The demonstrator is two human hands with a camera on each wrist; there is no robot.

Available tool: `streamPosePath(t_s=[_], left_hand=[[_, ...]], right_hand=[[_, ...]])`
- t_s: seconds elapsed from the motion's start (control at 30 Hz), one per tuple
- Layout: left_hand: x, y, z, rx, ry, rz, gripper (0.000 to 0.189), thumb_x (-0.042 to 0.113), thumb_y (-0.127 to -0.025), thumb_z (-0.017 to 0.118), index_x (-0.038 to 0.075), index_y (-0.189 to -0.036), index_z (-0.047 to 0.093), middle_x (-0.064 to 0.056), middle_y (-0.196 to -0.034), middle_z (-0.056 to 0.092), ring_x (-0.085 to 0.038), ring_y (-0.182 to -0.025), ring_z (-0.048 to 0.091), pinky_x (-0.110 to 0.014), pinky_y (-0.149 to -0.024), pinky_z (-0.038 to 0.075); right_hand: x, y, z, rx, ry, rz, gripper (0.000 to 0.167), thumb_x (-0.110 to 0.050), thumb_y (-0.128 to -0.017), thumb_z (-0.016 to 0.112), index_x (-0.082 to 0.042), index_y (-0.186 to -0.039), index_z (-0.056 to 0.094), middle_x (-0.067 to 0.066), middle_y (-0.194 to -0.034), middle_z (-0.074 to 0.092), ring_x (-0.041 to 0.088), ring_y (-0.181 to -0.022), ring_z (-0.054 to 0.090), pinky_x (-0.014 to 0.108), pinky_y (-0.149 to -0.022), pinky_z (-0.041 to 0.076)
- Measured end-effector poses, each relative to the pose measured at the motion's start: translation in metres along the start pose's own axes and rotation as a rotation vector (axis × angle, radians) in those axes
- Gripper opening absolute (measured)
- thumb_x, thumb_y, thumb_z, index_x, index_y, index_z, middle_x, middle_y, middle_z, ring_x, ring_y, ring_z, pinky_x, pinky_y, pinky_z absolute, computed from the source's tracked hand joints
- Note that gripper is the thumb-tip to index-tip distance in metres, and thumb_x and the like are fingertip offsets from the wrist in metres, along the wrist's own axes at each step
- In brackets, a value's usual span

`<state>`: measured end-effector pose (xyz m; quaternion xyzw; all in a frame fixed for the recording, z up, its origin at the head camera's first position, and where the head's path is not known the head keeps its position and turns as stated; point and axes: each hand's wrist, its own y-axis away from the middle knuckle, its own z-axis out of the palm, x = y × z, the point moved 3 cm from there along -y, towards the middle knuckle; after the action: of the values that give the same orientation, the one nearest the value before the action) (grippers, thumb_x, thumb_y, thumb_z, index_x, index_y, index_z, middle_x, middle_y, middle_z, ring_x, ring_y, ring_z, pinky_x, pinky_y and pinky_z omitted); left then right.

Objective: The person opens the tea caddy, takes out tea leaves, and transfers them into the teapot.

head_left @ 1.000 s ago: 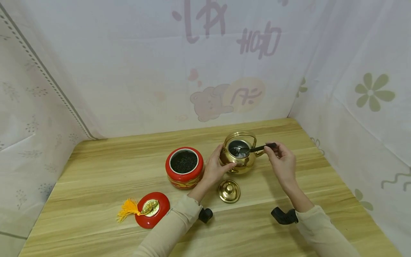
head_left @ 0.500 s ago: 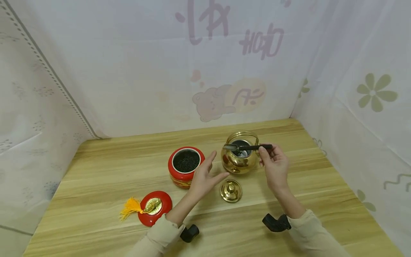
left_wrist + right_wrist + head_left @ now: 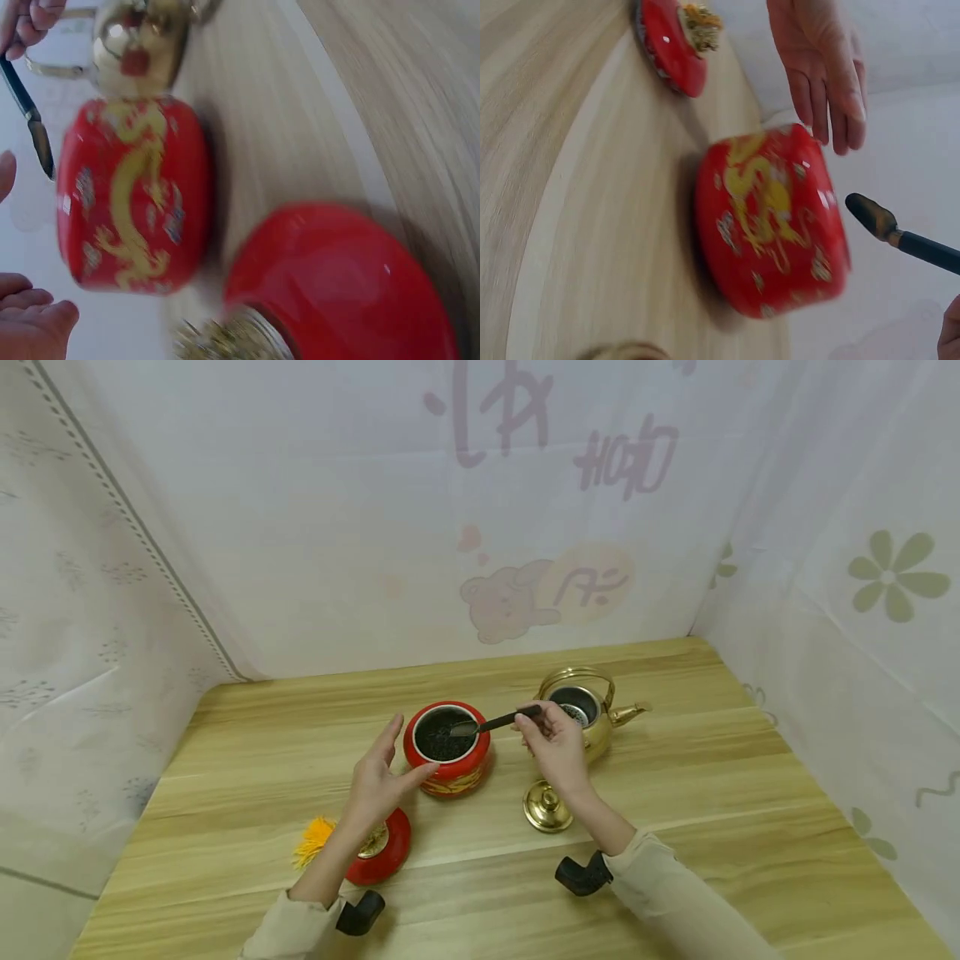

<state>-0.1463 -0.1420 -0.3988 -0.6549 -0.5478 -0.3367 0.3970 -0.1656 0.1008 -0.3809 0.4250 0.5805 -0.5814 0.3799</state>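
Note:
My right hand (image 3: 558, 750) pinches the dark handle of a small tea scoop (image 3: 501, 722). The scoop's metal bowl overlaps the mouth of a red jar (image 3: 454, 777) in the head view; the right wrist view puts the scoop (image 3: 911, 238) just above the rim. Dark loose tea leaves (image 3: 437, 739) lie inside the jar, and a gold dragon decorates its side (image 3: 135, 202). My left hand (image 3: 375, 787) is at the jar's left, thumb and fingers spread, holding nothing. Behind the right hand stands a gold teapot (image 3: 597, 745), uncovered, its spout pointing right.
A gold teapot lid (image 3: 547, 808) lies in front of the teapot. The jar's red lid (image 3: 392, 853), with a yellow tassel (image 3: 313, 841), lies partly behind the left forearm. Patterned cloth walls (image 3: 337, 568) border the wooden table (image 3: 262, 760).
The right hand has brought the scoop left from inside the teapot to over the jar. The left hand has let go of the teapot and moved left to the jar.

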Motion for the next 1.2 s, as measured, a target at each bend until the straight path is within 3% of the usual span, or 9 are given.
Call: streamPosePath(t_s=[0.2, 0.37, 0.77, 0.97, 1.2], left_hand=[[-0.014, -0.003, 0.002, -0.081, -0.029, -0.043, 0.091, 0.019, -0.078, 0.077, -0.003, -0.147, 0.022, -0.019, -0.155, 0.018, -0.034, -0.141, 0.023, -0.045, -0.108, 0.032], [-0.021, -0.004, 0.006, -0.075, -0.005, -0.049, 0.09, 0.016, -0.079, 0.077, -0.005, -0.147, 0.022, -0.022, -0.154, 0.018, -0.036, -0.14, 0.023, -0.046, -0.107, 0.032], [-0.021, -0.005, 0.01, -0.081, 0.035, -0.063, 0.087, 0.014, -0.08, 0.075, -0.002, -0.148, 0.022, -0.02, -0.155, 0.018, -0.032, -0.14, 0.026, -0.042, -0.107, 0.034], [-0.02, -0.005, 0.01, -0.08, 0.046, -0.072, 0.085, 0.016, -0.082, 0.073, -0.002, -0.147, 0.023, -0.02, -0.154, 0.019, -0.032, -0.14, 0.027, -0.041, -0.108, 0.033], [-0.021, -0.005, 0.01, -0.08, 0.053, -0.075, 0.085, 0.014, -0.081, 0.074, -0.001, -0.148, 0.023, -0.019, -0.154, 0.019, -0.031, -0.14, 0.027, -0.041, -0.108, 0.033]], right_hand=[[0.008, -0.004, 0.028, -0.045, 0.215, -0.041, 0.009, -0.007, -0.086, 0.067, 0.0, -0.093, 0.067, 0.012, -0.074, 0.068, 0.009, -0.06, 0.055, 0.016, -0.05, 0.044], [0.012, -0.007, 0.042, -0.078, 0.318, -0.108, 0.008, -0.006, -0.085, 0.068, -0.001, -0.091, 0.068, 0.009, -0.075, 0.069, 0.009, -0.064, 0.058, 0.017, -0.056, 0.048], [0.022, -0.011, 0.064, -0.245, 0.508, -0.096, 0.01, -0.007, -0.084, 0.069, -0.003, -0.093, 0.069, 0.005, -0.073, 0.065, 0.006, -0.06, 0.048, 0.016, -0.052, 0.04], [0.022, -0.017, 0.07, -0.286, 0.508, -0.071, 0.01, -0.006, -0.083, 0.07, -0.001, -0.092, 0.07, 0.006, -0.072, 0.067, 0.007, -0.06, 0.051, 0.015, -0.052, 0.041], [0.028, -0.018, 0.066, -0.287, 0.435, 0.028, 0.011, -0.004, -0.084, 0.067, 0.001, -0.094, 0.07, 0.01, -0.08, 0.071, 0.013, -0.071, 0.063, 0.017, -0.061, 0.049]])
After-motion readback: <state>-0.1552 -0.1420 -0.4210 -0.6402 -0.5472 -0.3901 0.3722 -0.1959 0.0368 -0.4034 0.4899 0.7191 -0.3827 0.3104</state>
